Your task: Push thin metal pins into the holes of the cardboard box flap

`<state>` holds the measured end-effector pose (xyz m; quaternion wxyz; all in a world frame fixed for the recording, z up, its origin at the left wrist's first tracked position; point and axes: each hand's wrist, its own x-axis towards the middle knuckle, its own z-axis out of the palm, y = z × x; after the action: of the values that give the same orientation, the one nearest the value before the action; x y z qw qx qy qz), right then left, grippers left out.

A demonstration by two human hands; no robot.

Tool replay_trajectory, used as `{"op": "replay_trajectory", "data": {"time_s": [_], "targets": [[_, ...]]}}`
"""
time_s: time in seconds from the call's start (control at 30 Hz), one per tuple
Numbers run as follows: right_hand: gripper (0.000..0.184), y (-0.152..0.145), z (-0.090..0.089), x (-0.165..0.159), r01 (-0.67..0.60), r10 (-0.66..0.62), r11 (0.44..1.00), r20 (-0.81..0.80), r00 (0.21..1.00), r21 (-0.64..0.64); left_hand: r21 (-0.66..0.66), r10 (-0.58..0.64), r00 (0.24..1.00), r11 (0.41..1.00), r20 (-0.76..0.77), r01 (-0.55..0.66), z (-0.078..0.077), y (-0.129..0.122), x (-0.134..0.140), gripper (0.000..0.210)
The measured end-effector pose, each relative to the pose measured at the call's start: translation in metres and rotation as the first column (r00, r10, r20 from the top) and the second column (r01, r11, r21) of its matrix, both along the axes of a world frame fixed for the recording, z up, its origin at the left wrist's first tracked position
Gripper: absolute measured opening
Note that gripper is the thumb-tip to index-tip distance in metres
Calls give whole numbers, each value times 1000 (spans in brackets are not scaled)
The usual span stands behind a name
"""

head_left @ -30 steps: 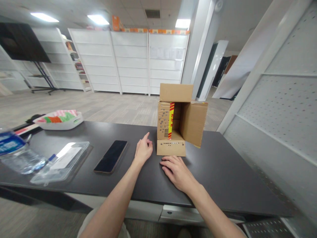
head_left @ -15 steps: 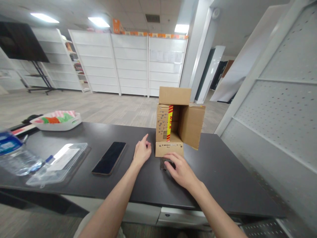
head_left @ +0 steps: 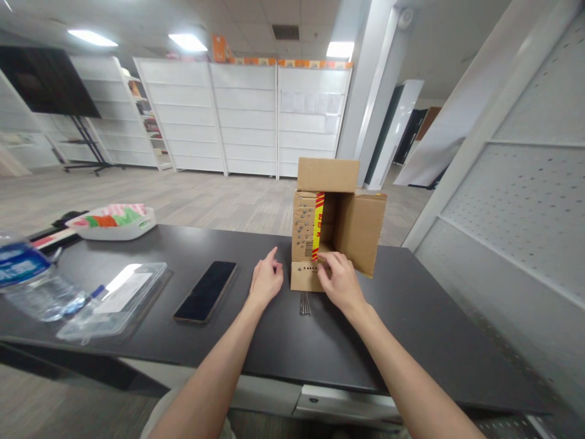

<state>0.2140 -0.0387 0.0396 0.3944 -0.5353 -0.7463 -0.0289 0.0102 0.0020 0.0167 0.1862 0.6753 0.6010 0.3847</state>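
A cardboard box [head_left: 305, 219] stands on the dark table with its flaps open toward me. Its left flap has several small round heads stuck in it and a red-and-yellow tape strip. The front lower flap [head_left: 302, 281] hangs down with a row of small holes. My right hand [head_left: 340, 280] is in front of that flap, thumb and fingers pinched near its top; what they hold, if anything, is too small to make out. Several long metal nails or screws [head_left: 304, 303] lie just below the flap. My left hand [head_left: 266, 277] rests left of the box, index finger stretched out, holding nothing.
A phone [head_left: 205, 291] lies left of my left hand. Beyond it are a clear plastic case [head_left: 114, 299], a water bottle [head_left: 39, 286] and a white tray [head_left: 114, 228] with colourful items. A perforated white panel [head_left: 516, 201] stands at the right.
My right hand has moved up from beside the nails to the top of the front lower flap, leaving the nails uncovered. The view has shifted slightly; my left hand stays beside the box.
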Motion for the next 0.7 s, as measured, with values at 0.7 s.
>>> {"op": "replay_trajectory", "data": {"time_s": [0.7], "targets": [[15, 2, -22, 2, 48, -45, 996, -48, 998, 77, 3, 5, 999, 1000, 35, -5, -1, 1, -3, 57]]}}
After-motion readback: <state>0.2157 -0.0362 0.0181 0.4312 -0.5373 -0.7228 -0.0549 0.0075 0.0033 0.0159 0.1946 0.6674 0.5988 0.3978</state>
